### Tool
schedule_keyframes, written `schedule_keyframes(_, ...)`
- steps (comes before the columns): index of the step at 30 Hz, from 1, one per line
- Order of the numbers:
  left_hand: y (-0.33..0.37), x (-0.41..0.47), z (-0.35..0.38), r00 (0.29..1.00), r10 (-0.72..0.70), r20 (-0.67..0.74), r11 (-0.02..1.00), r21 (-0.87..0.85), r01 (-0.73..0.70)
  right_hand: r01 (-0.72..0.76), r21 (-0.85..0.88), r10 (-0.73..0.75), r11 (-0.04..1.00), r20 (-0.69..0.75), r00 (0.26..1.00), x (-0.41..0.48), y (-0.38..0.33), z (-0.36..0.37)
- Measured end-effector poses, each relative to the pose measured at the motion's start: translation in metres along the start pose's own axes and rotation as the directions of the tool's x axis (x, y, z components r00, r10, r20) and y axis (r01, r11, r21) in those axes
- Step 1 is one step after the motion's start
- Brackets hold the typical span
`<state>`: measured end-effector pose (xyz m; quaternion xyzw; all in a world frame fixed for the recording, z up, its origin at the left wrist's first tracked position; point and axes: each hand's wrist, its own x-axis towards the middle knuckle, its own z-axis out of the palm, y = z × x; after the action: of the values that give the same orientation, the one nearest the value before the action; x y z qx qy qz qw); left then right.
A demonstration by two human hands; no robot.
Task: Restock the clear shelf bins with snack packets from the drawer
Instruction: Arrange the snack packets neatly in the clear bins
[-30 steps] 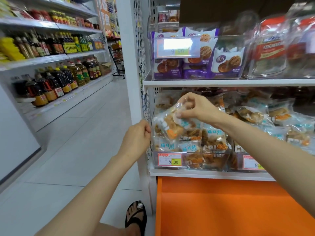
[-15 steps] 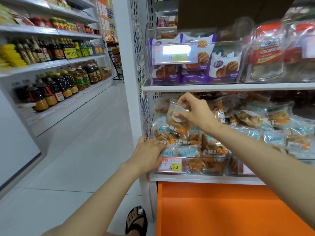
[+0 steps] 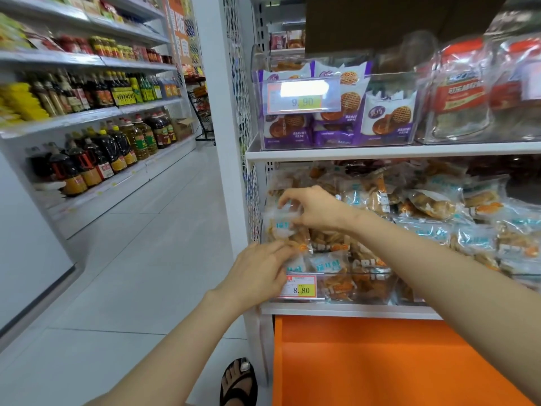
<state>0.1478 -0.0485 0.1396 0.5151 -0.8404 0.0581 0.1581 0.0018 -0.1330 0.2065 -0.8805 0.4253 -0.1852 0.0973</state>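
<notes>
A shop aisle with a pale tiled floor (image 3: 131,259) runs beside a white shelf unit (image 3: 380,152) that stands over one orange drawer (image 3: 380,361). The lower clear plastic bin (image 3: 369,290) is heaped with blue-and-orange printed snack packets (image 3: 439,206), too many to count. The upper clear bin (image 3: 389,76) holds purple-and-white biscuit packets (image 3: 386,118). The right hand (image 3: 316,209) pinches one clear snack packet (image 3: 282,213) atop the heap's left end. The left hand (image 3: 257,276) rests straight fingers (image 3: 278,249) on packets at the bin's front left corner.

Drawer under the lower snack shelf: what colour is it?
Solid orange, no pattern; the drawer shows in the head view, the only one.
</notes>
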Motion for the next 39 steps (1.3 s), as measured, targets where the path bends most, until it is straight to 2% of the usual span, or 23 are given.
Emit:
schedule_keyframes(2, 0.002, 0.001, 0.008, 0.998, 0.031, 0.053, 0.998, 0.047, -0.033, -0.006, 0.021, 0.008, 1.000, -0.129, 0.992, -0.001, 0.008, -0.005)
schedule_keyframes(5, 0.004, 0.005, 0.013, 0.994, 0.020, 0.106, 0.988, 0.152, -0.036, -0.031, 0.154, 0.077, 0.988, -0.305, 0.949, -0.010, 0.019, -0.017)
schedule_keyframes(9, 0.010, 0.014, 0.011, 0.978, -0.011, 0.208, 0.973, 0.226, -0.037, -0.069, 0.281, 0.165, 0.957, -0.333, 0.929, -0.032, 0.030, -0.036)
schedule_keyframes(12, 0.009, 0.019, 0.004, 0.967, -0.021, 0.252, 0.987, 0.160, -0.020, -0.075, 0.368, 0.211, 0.927, -0.344, 0.915, -0.051, 0.040, -0.042)
schedule_keyframes(15, 0.001, 0.020, -0.006, 0.993, -0.093, 0.070, 0.992, -0.074, 0.098, -0.077, 0.427, 0.249, 0.901, -0.366, 0.897, -0.069, 0.050, -0.044)
schedule_keyframes(17, -0.007, 0.022, -0.012, 0.973, -0.209, -0.097, 0.964, -0.188, 0.188, -0.062, 0.450, 0.234, 0.891, -0.340, 0.911, -0.080, 0.056, -0.045)
schedule_keyframes(19, -0.013, 0.027, -0.016, 0.940, -0.291, -0.176, 0.944, -0.215, 0.252, -0.077, 0.373, 0.189, 0.925, -0.273, 0.943, -0.088, 0.065, -0.043)
schedule_keyframes(21, -0.014, 0.032, -0.017, 0.934, -0.308, -0.182, 0.944, -0.182, 0.276, -0.100, 0.215, 0.143, 0.972, -0.196, 0.970, -0.093, 0.073, -0.039)
schedule_keyframes(30, -0.002, 0.041, -0.011, 0.966, -0.236, -0.108, 0.966, -0.129, 0.222, -0.068, -0.168, 0.053, 0.983, -0.092, 0.994, -0.108, 0.102, -0.005)
schedule_keyframes(32, -0.003, 0.041, -0.009, 0.969, -0.237, -0.067, 0.966, -0.121, 0.228, -0.026, -0.190, 0.000, 0.981, -0.137, 0.991, -0.108, 0.102, -0.002)
schedule_keyframes(34, -0.002, 0.040, -0.007, 0.969, -0.240, -0.064, 0.964, -0.130, 0.231, 0.012, -0.167, -0.058, 0.986, -0.271, 0.961, -0.104, 0.103, -0.006)
schedule_keyframes(37, 0.003, 0.042, -0.006, 0.971, -0.189, -0.147, 0.976, -0.134, 0.170, -0.067, -0.088, 0.013, 0.994, -0.507, 0.862, -0.091, 0.110, -0.020)
schedule_keyframes(39, 0.008, 0.045, -0.006, 0.972, -0.130, -0.198, 0.988, -0.106, 0.111, -0.132, -0.078, 0.060, 0.988, -0.595, 0.801, -0.081, 0.116, -0.028)
